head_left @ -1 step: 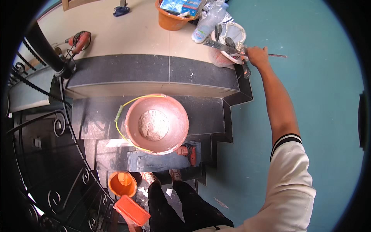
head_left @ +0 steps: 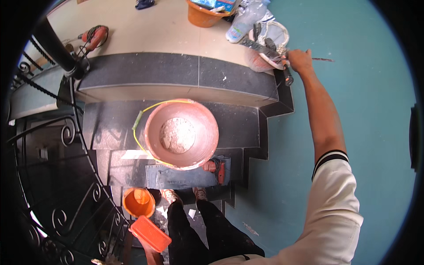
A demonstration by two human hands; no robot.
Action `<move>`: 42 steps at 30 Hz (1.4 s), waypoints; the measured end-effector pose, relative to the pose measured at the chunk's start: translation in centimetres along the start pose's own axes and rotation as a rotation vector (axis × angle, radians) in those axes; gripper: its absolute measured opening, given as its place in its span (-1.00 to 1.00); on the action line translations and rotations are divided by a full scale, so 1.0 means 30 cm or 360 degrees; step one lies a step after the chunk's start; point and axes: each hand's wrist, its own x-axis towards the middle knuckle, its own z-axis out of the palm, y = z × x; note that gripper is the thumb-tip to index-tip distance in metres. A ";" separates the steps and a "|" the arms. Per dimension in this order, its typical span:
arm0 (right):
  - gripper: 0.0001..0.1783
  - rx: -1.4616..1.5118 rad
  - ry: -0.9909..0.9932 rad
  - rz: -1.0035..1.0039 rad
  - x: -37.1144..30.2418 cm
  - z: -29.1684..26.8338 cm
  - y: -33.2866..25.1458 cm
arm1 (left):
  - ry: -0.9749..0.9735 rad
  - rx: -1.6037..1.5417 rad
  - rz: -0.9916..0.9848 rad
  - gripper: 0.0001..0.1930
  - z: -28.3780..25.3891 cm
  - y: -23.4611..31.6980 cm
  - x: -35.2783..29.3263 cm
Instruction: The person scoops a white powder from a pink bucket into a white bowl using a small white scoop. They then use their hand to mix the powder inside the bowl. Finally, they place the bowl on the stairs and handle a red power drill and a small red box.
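Note:
My right hand [head_left: 300, 61] reaches to the wall side of the upper step, closed around a thin, long metal tool [head_left: 323, 59] whose end sticks out to the right. Just left of that hand is a pale, rope-rimmed tool bag [head_left: 282, 36] with several dark-handled hand tools in it. Low in the picture, my left hand [head_left: 151, 255] grips a rectangular orange plastic tub [head_left: 151, 233] from below; most of its fingers are hidden. In front of me a large pinkish bucket [head_left: 203, 128] with a yellow handle holds pale powder or rubble.
A small orange bucket [head_left: 139, 202] stands by my feet. Red power tools lie on a folded denim cloth [head_left: 176, 177] and on the landing [head_left: 96, 38]. An orange basin [head_left: 204, 18] and a plastic bottle [head_left: 246, 21] stand above. Black iron railing [head_left: 79, 179] runs left; a teal wall [head_left: 371, 110] rises right.
The view has shifted slightly, so the steps and bucket sit higher in the picture. My right hand stays beside the tool bag, and my left still holds the orange tub.

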 end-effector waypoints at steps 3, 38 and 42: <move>-0.85 -0.0070 0.0008 -0.0146 0.088 0.073 -0.061 | 0.0087 -0.0016 0.0058 0.00 0.004 -0.099 -0.057; -0.01 0.2790 -0.1124 0.0050 -1.622 0.282 -1.005 | 0.0146 0.0795 -0.0102 -0.26 0.154 -0.819 0.271; -0.02 0.2558 -0.0616 0.0685 -1.352 0.484 -0.930 | 0.0470 0.1099 -0.0167 -0.39 -0.023 -0.731 0.257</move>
